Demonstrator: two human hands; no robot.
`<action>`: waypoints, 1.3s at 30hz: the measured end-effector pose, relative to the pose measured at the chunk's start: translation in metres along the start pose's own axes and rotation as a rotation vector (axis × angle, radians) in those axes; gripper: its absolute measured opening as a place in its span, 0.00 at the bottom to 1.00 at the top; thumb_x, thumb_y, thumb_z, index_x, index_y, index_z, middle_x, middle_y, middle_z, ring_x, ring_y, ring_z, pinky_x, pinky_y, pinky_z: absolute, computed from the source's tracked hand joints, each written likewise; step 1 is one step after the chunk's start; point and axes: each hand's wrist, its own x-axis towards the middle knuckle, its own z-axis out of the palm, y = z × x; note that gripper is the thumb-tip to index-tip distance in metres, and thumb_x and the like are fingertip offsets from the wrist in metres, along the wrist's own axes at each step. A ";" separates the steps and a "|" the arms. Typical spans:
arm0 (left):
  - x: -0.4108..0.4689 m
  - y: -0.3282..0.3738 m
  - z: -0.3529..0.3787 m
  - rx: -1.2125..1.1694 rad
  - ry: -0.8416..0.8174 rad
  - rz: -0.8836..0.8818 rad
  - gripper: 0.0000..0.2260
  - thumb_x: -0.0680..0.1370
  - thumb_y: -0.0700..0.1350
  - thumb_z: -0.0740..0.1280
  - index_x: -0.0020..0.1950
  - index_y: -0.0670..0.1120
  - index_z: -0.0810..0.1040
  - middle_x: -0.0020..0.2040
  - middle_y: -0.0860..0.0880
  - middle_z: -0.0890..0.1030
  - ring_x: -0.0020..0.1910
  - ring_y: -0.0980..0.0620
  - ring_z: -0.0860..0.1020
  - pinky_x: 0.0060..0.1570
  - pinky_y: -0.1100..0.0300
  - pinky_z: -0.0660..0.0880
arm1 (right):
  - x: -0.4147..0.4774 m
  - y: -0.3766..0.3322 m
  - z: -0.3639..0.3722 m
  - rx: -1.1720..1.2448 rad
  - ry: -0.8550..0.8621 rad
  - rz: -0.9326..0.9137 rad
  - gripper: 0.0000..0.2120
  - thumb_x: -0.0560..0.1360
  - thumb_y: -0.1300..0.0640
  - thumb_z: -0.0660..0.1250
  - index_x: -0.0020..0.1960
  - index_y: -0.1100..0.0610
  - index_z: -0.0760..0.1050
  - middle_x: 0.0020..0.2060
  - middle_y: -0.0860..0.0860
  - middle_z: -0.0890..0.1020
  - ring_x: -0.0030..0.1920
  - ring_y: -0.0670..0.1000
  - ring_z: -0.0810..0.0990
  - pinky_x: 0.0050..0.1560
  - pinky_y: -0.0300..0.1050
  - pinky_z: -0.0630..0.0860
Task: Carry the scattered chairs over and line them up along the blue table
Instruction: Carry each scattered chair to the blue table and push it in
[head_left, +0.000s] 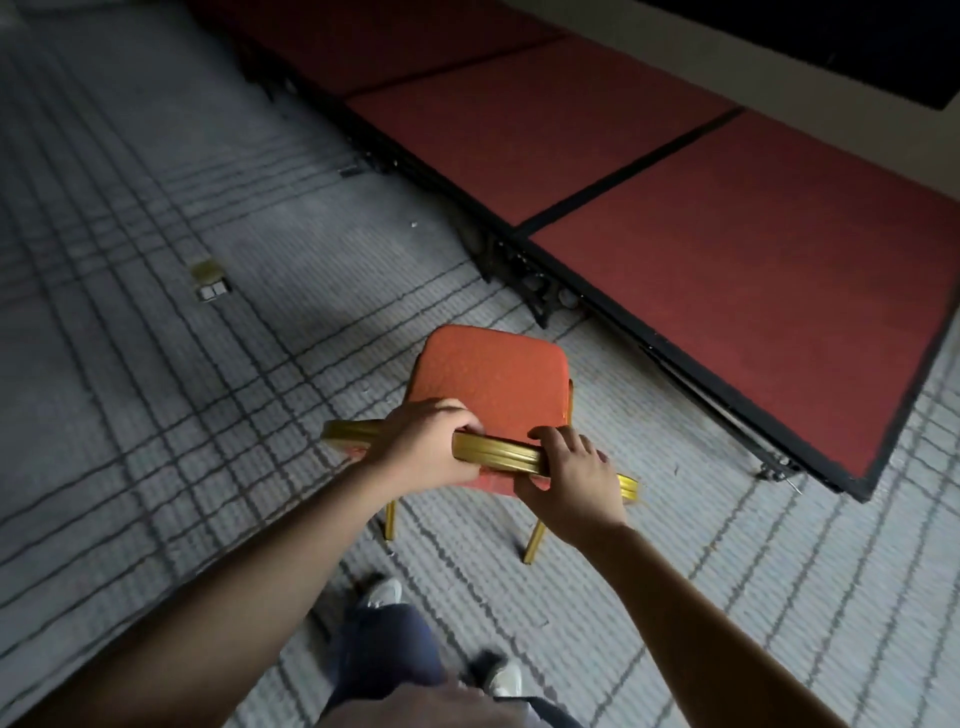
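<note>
One chair (491, 382) with an orange-red padded seat and a gold metal frame stands in front of me on the carpet. Both hands grip the gold top rail of its backrest: my left hand (423, 441) toward the rail's left, my right hand (569, 480) toward its right. Two gold rear legs show below the hands. The front legs are hidden under the seat. No blue table is in view.
A low stage with red carpeted panels (727, 228) and a black frame runs diagonally from top centre to the right, close beyond the chair. A brass floor outlet box (209, 280) sits in the grey lined carpet (156, 415) to the left. My feet are below the chair.
</note>
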 end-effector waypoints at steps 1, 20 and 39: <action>-0.001 0.001 0.003 0.015 0.057 -0.001 0.15 0.62 0.55 0.71 0.47 0.55 0.81 0.48 0.59 0.80 0.48 0.58 0.80 0.48 0.61 0.75 | 0.000 0.003 0.001 0.004 0.017 -0.024 0.27 0.71 0.39 0.64 0.67 0.48 0.69 0.59 0.49 0.75 0.60 0.54 0.74 0.57 0.51 0.71; 0.133 0.015 -0.065 0.073 0.052 -0.149 0.19 0.62 0.57 0.73 0.52 0.59 0.80 0.43 0.59 0.82 0.42 0.58 0.79 0.44 0.61 0.76 | 0.137 0.029 -0.080 0.080 0.074 -0.121 0.18 0.70 0.35 0.64 0.52 0.46 0.70 0.46 0.46 0.78 0.47 0.53 0.78 0.40 0.45 0.71; 0.415 -0.043 -0.148 0.189 0.484 0.359 0.25 0.73 0.66 0.62 0.55 0.47 0.80 0.48 0.52 0.83 0.48 0.49 0.80 0.47 0.54 0.76 | 0.397 0.072 -0.177 0.158 0.580 0.018 0.22 0.63 0.30 0.67 0.43 0.46 0.74 0.34 0.42 0.77 0.36 0.44 0.76 0.33 0.40 0.72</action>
